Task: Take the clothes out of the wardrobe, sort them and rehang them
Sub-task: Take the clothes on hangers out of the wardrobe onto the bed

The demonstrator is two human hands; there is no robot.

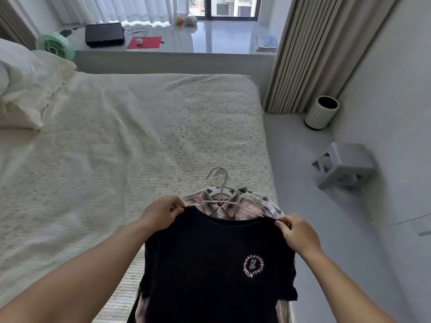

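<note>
A black T-shirt (210, 264) is spread front-up near the bed's 5 o'clock corner, its neckline toward 12 o'clock and a small pink round emblem on its chest at 3 o'clock. Under it, showing past the collar at 12 o'clock, lies a pink-and-grey plaid shirt (224, 207) on pale hangers (221, 183), the hooks pointing to 12 o'clock. More plaid fabric shows at 7 o'clock.

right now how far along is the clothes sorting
Done: clothes are out of the wardrobe, a pile with a plaid shirt on white hangers lying on the bed. In hand: the left hand and right hand each pinch a shoulder of the black t-shirt. Left: sorting the rest and rehanging; the wardrobe is out of view.
</note>
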